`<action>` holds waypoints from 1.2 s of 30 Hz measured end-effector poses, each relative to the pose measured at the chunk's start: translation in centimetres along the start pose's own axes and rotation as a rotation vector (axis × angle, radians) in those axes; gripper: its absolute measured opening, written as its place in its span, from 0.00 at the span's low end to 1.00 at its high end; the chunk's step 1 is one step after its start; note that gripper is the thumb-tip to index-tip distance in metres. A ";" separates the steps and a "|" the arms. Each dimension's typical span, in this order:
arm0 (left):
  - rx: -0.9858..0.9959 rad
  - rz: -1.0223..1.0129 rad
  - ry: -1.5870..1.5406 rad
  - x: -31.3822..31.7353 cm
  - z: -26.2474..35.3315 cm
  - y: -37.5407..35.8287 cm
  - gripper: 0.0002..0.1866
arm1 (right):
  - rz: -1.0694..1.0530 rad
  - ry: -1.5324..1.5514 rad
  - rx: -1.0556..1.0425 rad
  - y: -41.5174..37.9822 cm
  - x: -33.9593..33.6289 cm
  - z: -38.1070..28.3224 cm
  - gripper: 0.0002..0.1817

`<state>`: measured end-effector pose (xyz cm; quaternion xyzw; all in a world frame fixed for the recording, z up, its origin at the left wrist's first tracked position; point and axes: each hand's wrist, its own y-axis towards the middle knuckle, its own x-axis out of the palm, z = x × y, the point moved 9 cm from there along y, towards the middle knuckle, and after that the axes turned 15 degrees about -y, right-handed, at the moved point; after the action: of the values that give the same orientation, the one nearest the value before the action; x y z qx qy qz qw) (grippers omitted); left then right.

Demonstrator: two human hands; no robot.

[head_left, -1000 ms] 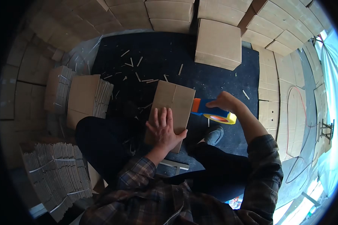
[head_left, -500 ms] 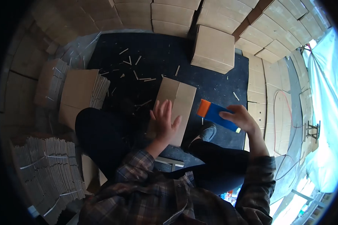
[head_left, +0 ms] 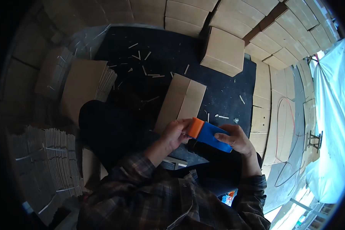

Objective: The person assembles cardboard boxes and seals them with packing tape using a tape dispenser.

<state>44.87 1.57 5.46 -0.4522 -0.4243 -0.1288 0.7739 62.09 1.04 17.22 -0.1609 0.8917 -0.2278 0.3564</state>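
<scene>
A blue tool with an orange end point(head_left: 213, 137) is held in front of my body, above the near end of a closed cardboard box point(head_left: 182, 99). My right hand point(head_left: 237, 139) is wrapped round its blue part, with the thumb on top. At the orange end, the fingers of my left hand point(head_left: 176, 133) are pressed together against it. The box lies on the dark floor mat point(head_left: 172, 48) between my legs, and its near end is partly hidden by my left hand and forearm.
Another closed box point(head_left: 224, 51) sits at the back of the mat. Flattened cartons point(head_left: 84, 80) stand at the left, with strapped bundles point(head_left: 51, 161) nearer. Stacked boxes point(head_left: 237, 13) line the back. Scraps lie on the mat; a red cable point(head_left: 278, 126) is at the right.
My left hand has left the top of the box and closed at the orange end of the tool. My right hand has brought the tool nearer and to the left. The view has shifted slightly.
</scene>
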 end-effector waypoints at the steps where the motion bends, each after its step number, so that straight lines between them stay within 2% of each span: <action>1: 0.000 0.003 -0.005 -0.5 -0.3 0.4 0.16 | -0.006 -0.002 0.001 0.2 0.1 0.0 0.36; 4: 0.115 0.098 0.040 -1.9 -0.1 0.9 0.13 | -0.050 -0.050 0.022 1.0 0.8 0.1 0.33; 6: 0.317 0.307 0.128 -3.2 1.4 0.4 0.12 | -0.074 -0.123 0.033 1.5 1.3 -0.3 0.31; 10: 0.276 0.309 -0.025 -3.2 2.4 0.2 0.11 | -0.093 -0.133 0.036 2.0 1.4 -1.4 0.29; 12: 0.021 0.280 -0.270 -3.4 0.9 0.0 0.12 | -0.096 -0.123 0.039 2.2 1.5 -1.7 0.29; 13: 0.023 0.281 -0.274 -3.7 1.0 -0.1 0.12 | -0.100 -0.126 0.038 2.4 1.6 -1.8 0.29; 16: 0.098 0.193 -0.189 -3.1 2.1 0.2 0.11 | -0.115 -0.158 0.049 2.7 1.7 -1.8 0.28; 18: 0.265 0.239 0.015 -3.0 3.6 -0.2 0.10 | -0.119 -0.163 0.041 2.7 1.9 -2.5 0.27; 22: 0.364 0.304 0.075 -3.6 5.6 -1.1 0.09 | -0.123 -0.179 0.034 2.8 2.9 -4.6 0.26; 24: 0.484 0.341 0.167 -3.6 7.5 -2.0 0.08 | -0.123 -0.198 0.059 3.0 3.2 -5.5 0.25; 25: 0.485 0.344 0.165 -4.5 8.3 -2.0 0.08 | -0.127 -0.198 0.057 3.1 3.3 -5.7 0.25; 27: 0.547 0.479 0.225 -8.0 10.7 -2.2 0.07 | -0.146 -0.234 0.048 3.1 3.3 -6.0 0.25; 30: 0.767 0.612 0.406 -11.6 13.7 -3.1 0.05 | -0.146 -0.338 0.090 3.3 3.5 -6.4 0.27; 33: 0.769 0.655 0.452 -13.6 13.8 -2.5 0.05 | -0.179 -0.465 0.183 3.7 4.0 -6.5 0.27; 36: 0.825 0.620 0.471 -14.7 14.0 -1.8 0.06 | -0.189 -0.525 0.189 4.7 4.4 -6.3 0.29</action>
<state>27.37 9.18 -1.57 -0.1752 -0.1030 0.1835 0.9618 53.99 4.82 16.30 -0.2628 0.7249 -0.2927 0.5655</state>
